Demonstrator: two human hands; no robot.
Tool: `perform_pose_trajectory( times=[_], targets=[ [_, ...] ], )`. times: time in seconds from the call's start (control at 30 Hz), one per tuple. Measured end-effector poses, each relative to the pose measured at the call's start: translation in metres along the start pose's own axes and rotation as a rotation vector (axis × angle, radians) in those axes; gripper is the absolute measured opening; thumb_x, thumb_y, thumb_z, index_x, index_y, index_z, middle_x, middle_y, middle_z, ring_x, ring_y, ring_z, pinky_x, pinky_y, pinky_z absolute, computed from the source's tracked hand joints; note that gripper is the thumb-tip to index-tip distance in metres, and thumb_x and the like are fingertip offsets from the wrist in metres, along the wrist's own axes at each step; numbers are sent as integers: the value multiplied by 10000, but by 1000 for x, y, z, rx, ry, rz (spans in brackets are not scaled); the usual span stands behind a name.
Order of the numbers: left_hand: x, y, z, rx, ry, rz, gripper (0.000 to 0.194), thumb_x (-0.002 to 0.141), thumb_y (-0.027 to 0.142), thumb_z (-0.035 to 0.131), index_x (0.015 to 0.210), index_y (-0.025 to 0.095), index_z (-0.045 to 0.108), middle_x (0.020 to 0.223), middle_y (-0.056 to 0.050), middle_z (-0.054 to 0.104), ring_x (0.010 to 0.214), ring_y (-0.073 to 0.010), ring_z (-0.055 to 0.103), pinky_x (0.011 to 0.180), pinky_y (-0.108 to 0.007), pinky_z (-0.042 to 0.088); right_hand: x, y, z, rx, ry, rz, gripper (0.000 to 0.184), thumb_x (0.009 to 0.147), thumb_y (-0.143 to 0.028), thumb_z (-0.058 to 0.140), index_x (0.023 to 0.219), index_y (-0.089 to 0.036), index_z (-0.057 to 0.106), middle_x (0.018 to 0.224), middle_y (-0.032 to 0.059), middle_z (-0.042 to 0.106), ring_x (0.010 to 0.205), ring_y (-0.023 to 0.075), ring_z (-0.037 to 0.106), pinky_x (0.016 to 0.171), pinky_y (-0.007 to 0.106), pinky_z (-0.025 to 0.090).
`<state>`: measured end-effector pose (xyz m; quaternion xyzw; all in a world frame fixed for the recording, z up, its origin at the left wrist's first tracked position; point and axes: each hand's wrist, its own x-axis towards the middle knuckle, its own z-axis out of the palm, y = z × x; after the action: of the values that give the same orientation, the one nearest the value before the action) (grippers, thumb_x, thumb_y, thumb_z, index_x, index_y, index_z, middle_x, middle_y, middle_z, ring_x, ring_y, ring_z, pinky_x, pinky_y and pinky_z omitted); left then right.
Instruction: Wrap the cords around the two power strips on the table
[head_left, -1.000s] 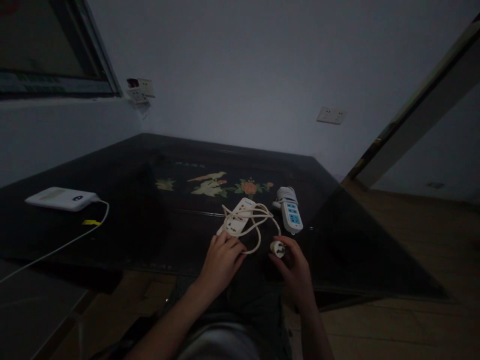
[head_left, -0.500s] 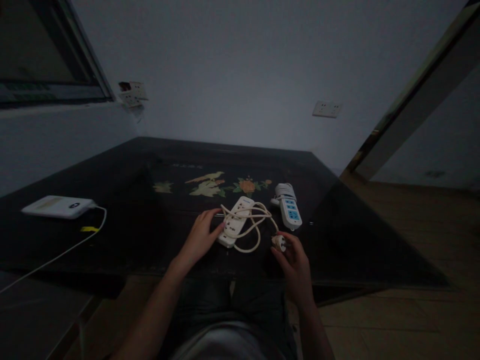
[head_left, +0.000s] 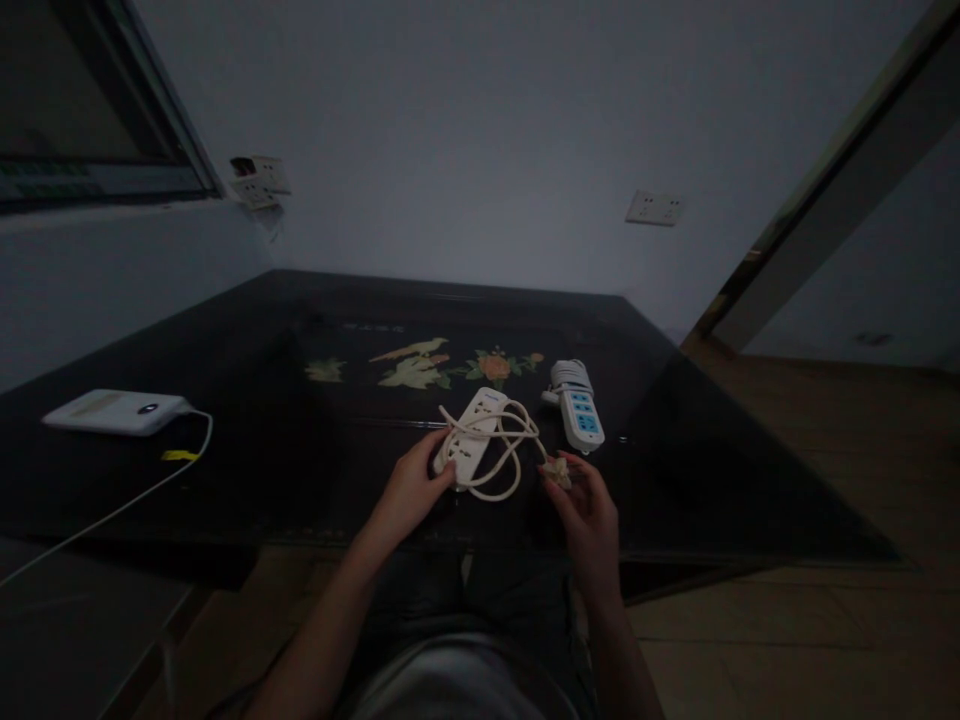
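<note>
A white power strip point(head_left: 466, 462) lies slanted on the dark table, its cream cord point(head_left: 513, 470) looped loosely over it. My left hand point(head_left: 411, 492) grips the strip's near left end, thumb on top and fingers along the side. Between the thumb and fingers of my right hand point(head_left: 591, 505) is the plug point(head_left: 557, 472) at the cord's end, just right of the loops. Beyond that hand rests a second power strip point(head_left: 583, 418), white with blue socket panels, its own cord wound around its far end.
The dark table point(head_left: 247, 470) bears a bird-and-flower picture point(head_left: 420, 362). At left lies a white power-bank-like device point(head_left: 112, 412) with a white cable point(head_left: 135, 495) running off the near edge, beside a yellow tag point(head_left: 178, 455). Wall sockets point(head_left: 654, 208) sit on the back wall.
My left hand let go of the cord by the strip, swung left, then closed on the strip's side. My right hand keeps the plug and has turned it slightly.
</note>
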<state>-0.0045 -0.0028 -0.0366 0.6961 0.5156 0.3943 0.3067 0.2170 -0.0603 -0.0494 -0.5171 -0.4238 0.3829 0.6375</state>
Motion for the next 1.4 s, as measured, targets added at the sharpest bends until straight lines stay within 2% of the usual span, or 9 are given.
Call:
perform_pose_trajectory(
  times=[0.23, 0.37, 0.57, 0.67, 0.8, 0.93, 1.13, 1.27, 1.4],
  targets=[
    [-27, 8, -2, 50, 2, -52, 485, 800, 252, 542, 1274, 167, 486, 1232, -105, 628, 1086, -224, 616, 939, -376, 478, -2, 1, -1, -45, -58, -41, 427, 748, -324, 700, 1129, -213, 542, 1088, 96, 668, 984, 229, 664, 859, 370, 543],
    [-42, 14, -19, 129, -33, -88, 447, 828, 310, 539, 1259, 202, 493, 1137, -73, 679, 1019, -214, 648, 885, -352, 505, -4, 3, -3, -147, -171, -72, 360, 773, -299, 670, 1102, -220, 546, 1117, 90, 645, 1006, 217, 643, 881, 368, 532],
    [-12, 43, -54, 354, 115, 100, 252, 868, 317, 503, 1053, 201, 631, 983, -52, 707, 912, -211, 653, 839, -345, 483, -3, 6, -10, -344, -191, -171, 283, 767, -237, 650, 1041, -235, 579, 1041, 62, 584, 968, 204, 600, 795, 336, 551],
    [29, 59, -46, 336, -119, 288, 216, 889, 272, 488, 1001, 192, 654, 977, -45, 701, 887, -178, 641, 795, -286, 471, -1, 4, -12, -428, -185, -215, 263, 755, -216, 650, 1011, -228, 590, 999, 60, 574, 946, 207, 588, 796, 349, 546],
    [85, 63, -8, 443, -510, 504, 166, 843, 203, 550, 884, 147, 700, 876, -70, 702, 820, -176, 628, 731, -258, 442, 2, -2, -10, -407, -177, -195, 277, 759, -228, 639, 1028, -213, 573, 1023, 75, 604, 960, 217, 600, 815, 369, 539],
    [110, 57, 19, 307, -814, 471, 135, 801, 192, 604, 844, 143, 722, 821, -49, 710, 737, -136, 622, 661, -201, 420, 6, -7, -5, -274, -108, -122, 297, 745, -265, 653, 1020, -204, 562, 1020, 76, 632, 938, 206, 631, 808, 351, 542],
    [108, 48, 20, 116, -863, 406, 189, 835, 264, 591, 886, 162, 742, 893, -54, 721, 795, -154, 627, 694, -216, 426, 15, -1, 8, -74, -84, -58, 290, 691, -245, 687, 936, -198, 540, 915, 46, 654, 864, 184, 657, 765, 318, 547],
    [109, 48, 13, 3, -874, 447, 223, 822, 281, 622, 986, 166, 721, 1005, -80, 690, 890, -173, 614, 757, -243, 441, 20, 4, 23, -74, -105, -43, 309, 677, -237, 694, 938, -193, 535, 911, 51, 657, 849, 193, 661, 762, 335, 540],
    [111, 49, 8, 16, -962, 454, 336, 760, 219, 680, 1094, 186, 670, 1094, -81, 659, 925, -176, 597, 777, -260, 443, 25, 6, 34, -112, -12, -74, 327, 667, -251, 697, 944, -198, 532, 941, 64, 646, 860, 201, 644, 712, 324, 537]
  ],
)
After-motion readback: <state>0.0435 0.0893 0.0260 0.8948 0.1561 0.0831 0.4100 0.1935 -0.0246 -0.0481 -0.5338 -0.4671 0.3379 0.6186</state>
